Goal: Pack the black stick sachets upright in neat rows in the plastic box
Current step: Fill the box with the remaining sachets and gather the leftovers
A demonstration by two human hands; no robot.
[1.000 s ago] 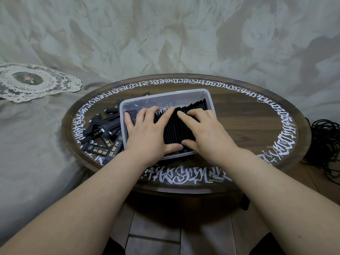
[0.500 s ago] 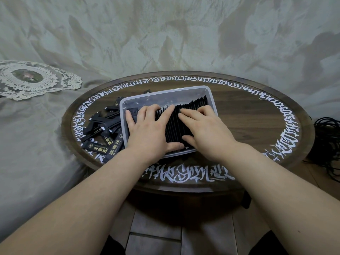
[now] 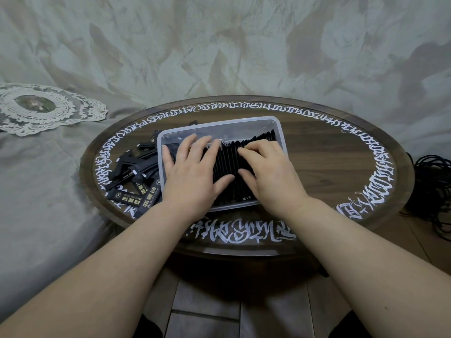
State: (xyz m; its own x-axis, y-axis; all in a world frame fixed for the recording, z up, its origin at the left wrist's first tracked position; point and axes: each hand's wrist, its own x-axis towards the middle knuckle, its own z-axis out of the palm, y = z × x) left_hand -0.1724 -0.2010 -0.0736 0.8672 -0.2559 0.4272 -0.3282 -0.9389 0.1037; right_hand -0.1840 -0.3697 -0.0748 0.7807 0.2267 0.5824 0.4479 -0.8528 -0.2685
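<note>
Fingers point(image 3: 195, 152) atop upright sachets point(image 3: 229, 167)

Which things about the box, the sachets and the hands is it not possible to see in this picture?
Head view, the only one:
- Sachets under the left hand and right hand: covered, so their count and lean cannot be told.
- Bottom of the plastic box: hidden by the packed sachets and the hands.
- Loose sachets on the table: overlapping, lower ones hidden.
- Small print on them: too small.
- Black cables: cut off by the right edge.
</note>
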